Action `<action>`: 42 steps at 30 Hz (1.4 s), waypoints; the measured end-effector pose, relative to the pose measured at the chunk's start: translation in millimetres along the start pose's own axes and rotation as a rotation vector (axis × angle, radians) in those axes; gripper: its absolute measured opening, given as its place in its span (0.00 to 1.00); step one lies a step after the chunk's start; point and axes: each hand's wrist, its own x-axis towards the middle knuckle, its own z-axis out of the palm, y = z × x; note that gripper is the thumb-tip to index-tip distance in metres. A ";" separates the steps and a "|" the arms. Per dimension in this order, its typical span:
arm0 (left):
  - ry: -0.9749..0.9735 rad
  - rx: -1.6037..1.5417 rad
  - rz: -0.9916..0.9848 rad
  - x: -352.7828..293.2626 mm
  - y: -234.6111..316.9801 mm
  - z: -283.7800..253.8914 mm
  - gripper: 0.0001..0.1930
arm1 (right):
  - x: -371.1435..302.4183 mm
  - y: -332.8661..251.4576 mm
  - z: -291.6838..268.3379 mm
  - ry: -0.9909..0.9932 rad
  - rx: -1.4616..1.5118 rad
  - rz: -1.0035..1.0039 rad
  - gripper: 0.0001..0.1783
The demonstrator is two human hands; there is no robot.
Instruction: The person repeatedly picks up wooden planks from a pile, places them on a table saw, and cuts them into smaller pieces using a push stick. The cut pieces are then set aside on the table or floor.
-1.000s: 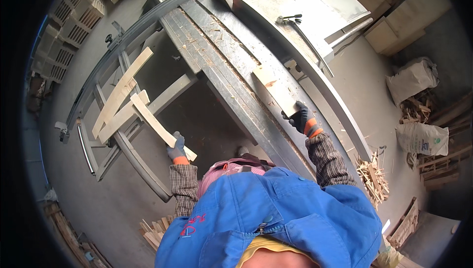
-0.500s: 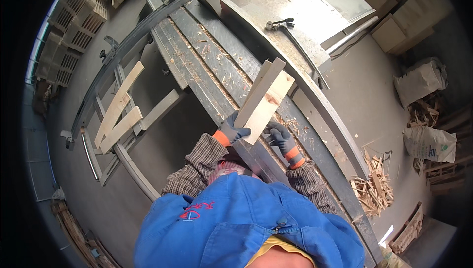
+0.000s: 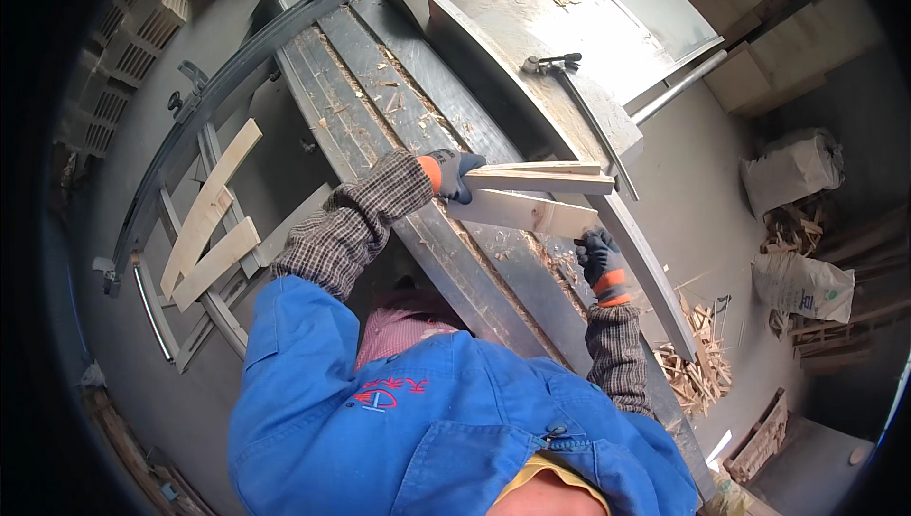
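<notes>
My left hand (image 3: 455, 175), in a grey glove with an orange cuff, is closed round the left ends of several pale wooden pieces. Two narrow strips (image 3: 560, 181) reach rightward from it, one close behind the other. Nearer me a wider flat board (image 3: 531, 213) with a brown knot slants out from under the same hand. At that board's right end my right hand (image 3: 600, 260), gloved alike, has its fingers curled at the lower corner. The wood is held above a long grooved metal machine table (image 3: 455, 260) strewn with sawdust and chips.
A raised metal fence (image 3: 546, 112) curves along the table's far side, with a black-handled clamp rod (image 3: 579, 103) on the surface beyond. Pale boards (image 3: 213, 212) lie on the side frame at left. Scrap wood (image 3: 697, 359) and white sacks (image 3: 802, 285) stand on the floor at right.
The wooden pieces have swung from upright-slanting to nearly crosswise, and the wide board has fanned apart from the strips. My left hand went farther out; my right moved rightward to the board's end.
</notes>
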 end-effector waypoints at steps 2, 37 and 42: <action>0.296 0.091 -0.019 10.4 -26.0 5.8 0.25 | 17.2 13.4 5.3 0.054 0.073 -0.041 0.04; 0.969 -0.571 -0.373 225.8 -92.6 63.4 0.36 | 195.7 -17.7 180.0 -0.302 -1.879 -1.026 0.13; 1.122 -0.512 -0.326 208.0 -75.9 22.0 0.29 | 218.6 -21.8 203.6 -0.290 -1.912 -1.038 0.13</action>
